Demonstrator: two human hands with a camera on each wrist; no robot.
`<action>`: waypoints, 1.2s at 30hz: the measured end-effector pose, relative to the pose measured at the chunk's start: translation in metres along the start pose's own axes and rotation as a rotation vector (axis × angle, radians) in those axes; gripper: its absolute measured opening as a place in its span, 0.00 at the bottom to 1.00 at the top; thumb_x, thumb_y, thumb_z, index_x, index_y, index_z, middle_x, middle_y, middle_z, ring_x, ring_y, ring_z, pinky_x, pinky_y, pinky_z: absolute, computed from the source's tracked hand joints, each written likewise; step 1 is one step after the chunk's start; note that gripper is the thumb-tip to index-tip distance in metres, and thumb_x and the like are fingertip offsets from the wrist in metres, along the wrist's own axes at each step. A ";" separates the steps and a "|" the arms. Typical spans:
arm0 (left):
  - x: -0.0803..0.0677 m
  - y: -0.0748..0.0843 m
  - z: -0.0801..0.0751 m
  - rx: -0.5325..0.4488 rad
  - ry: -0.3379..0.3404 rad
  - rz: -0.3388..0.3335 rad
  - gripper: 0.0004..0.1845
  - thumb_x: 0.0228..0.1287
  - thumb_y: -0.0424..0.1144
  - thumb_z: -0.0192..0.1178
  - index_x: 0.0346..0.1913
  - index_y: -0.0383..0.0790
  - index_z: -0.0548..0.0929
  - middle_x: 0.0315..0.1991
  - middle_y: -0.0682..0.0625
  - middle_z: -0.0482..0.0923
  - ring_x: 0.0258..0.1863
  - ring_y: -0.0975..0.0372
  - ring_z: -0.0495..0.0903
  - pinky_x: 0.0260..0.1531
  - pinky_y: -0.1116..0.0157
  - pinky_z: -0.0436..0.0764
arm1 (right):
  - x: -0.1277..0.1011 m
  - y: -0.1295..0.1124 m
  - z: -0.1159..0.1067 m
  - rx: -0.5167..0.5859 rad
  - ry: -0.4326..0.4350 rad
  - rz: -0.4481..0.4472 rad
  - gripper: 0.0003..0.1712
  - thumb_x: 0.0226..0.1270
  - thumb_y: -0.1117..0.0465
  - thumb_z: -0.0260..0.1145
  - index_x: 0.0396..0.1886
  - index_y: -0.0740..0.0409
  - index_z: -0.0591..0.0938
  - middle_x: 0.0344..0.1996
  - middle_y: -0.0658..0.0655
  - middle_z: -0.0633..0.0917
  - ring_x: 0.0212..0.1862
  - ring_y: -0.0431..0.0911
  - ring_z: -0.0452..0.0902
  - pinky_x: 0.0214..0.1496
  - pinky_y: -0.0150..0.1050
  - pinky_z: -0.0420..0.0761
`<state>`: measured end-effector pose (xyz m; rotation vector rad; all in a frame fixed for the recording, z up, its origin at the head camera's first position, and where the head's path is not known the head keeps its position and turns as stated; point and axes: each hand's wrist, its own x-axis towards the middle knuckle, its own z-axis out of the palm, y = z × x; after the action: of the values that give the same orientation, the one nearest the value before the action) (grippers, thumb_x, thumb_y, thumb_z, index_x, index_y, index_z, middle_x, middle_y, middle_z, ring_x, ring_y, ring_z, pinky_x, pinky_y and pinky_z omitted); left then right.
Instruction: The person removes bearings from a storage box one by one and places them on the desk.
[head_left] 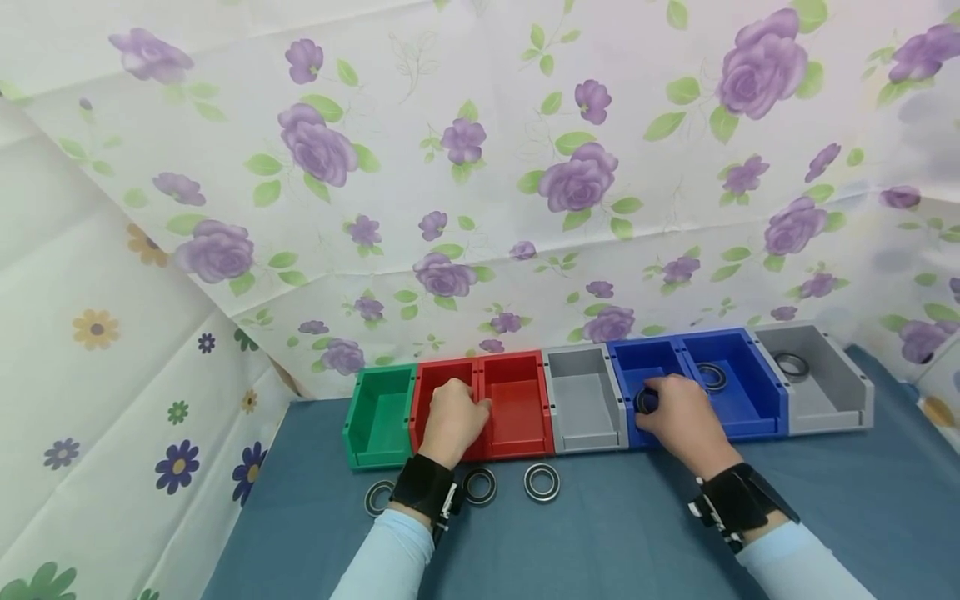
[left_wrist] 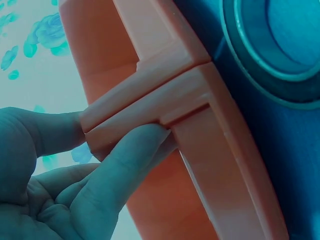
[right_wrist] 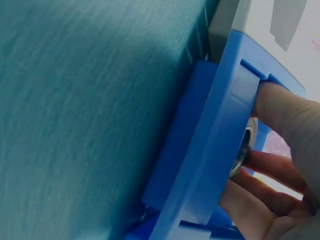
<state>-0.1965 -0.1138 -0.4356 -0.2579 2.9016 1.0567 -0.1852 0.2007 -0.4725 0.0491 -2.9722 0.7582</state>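
Seven open-front bins stand in a row at the back of the blue table. My left hand (head_left: 467,414) grips the joined walls of the two red bins (head_left: 517,404). In the left wrist view the thumb and a finger (left_wrist: 125,165) pinch that red divider (left_wrist: 150,107). My right hand (head_left: 654,406) reaches into the left blue bin (head_left: 637,358) and holds a metal bearing ring (head_left: 646,401). In the right wrist view the ring (right_wrist: 245,149) shows behind the blue front wall (right_wrist: 215,150), between my fingers (right_wrist: 280,110).
Three bearing rings lie on the table before the bins (head_left: 378,497) (head_left: 480,486) (head_left: 542,482). One ring lies in the right blue bin (head_left: 711,377), another in the far-right grey bin (head_left: 791,364). A green bin (head_left: 378,417) ends the row. Flowered cloth hangs behind and left.
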 end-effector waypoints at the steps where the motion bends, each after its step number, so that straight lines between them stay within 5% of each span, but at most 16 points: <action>1: 0.000 0.000 0.000 -0.001 -0.001 -0.001 0.10 0.56 0.44 0.65 0.27 0.40 0.83 0.14 0.50 0.77 0.15 0.61 0.77 0.26 0.62 0.84 | -0.001 0.000 -0.001 0.003 0.016 0.001 0.34 0.46 0.57 0.74 0.54 0.67 0.78 0.51 0.71 0.79 0.54 0.65 0.73 0.52 0.62 0.74; 11: 0.000 -0.001 0.000 0.008 0.001 0.004 0.11 0.56 0.44 0.65 0.25 0.40 0.81 0.13 0.49 0.76 0.14 0.62 0.77 0.25 0.63 0.84 | -0.010 -0.010 -0.013 0.101 0.382 -0.100 0.33 0.44 0.57 0.74 0.53 0.63 0.78 0.48 0.66 0.79 0.50 0.60 0.76 0.42 0.57 0.80; 15: 0.001 -0.001 0.001 0.024 0.007 0.016 0.12 0.56 0.44 0.65 0.23 0.40 0.80 0.13 0.48 0.75 0.13 0.60 0.76 0.21 0.65 0.82 | -0.016 -0.019 -0.021 0.145 0.454 -0.165 0.31 0.45 0.59 0.74 0.53 0.59 0.79 0.50 0.64 0.79 0.51 0.59 0.75 0.43 0.56 0.80; 22: 0.001 0.001 0.001 0.046 0.007 0.023 0.15 0.56 0.44 0.65 0.19 0.39 0.77 0.11 0.46 0.73 0.12 0.59 0.75 0.17 0.69 0.78 | -0.033 -0.042 -0.025 0.188 0.444 -0.227 0.34 0.43 0.59 0.77 0.55 0.51 0.79 0.48 0.57 0.81 0.39 0.48 0.80 0.33 0.46 0.83; 30: 0.001 0.002 0.000 0.037 0.010 0.025 0.13 0.56 0.44 0.65 0.21 0.40 0.78 0.12 0.48 0.74 0.13 0.60 0.76 0.20 0.67 0.80 | -0.047 -0.056 -0.016 0.229 0.386 -0.222 0.34 0.40 0.55 0.78 0.52 0.53 0.80 0.47 0.56 0.83 0.43 0.48 0.82 0.37 0.43 0.84; 36: 0.000 0.002 0.000 0.031 0.007 0.004 0.11 0.56 0.44 0.66 0.24 0.40 0.80 0.14 0.49 0.76 0.15 0.61 0.77 0.22 0.65 0.82 | -0.058 -0.061 -0.008 0.195 0.316 -0.300 0.32 0.38 0.55 0.79 0.49 0.53 0.82 0.47 0.55 0.83 0.46 0.47 0.81 0.39 0.39 0.84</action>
<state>-0.1965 -0.1121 -0.4347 -0.2554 2.9230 1.0123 -0.1238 0.1519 -0.4415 0.3434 -2.5098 0.9133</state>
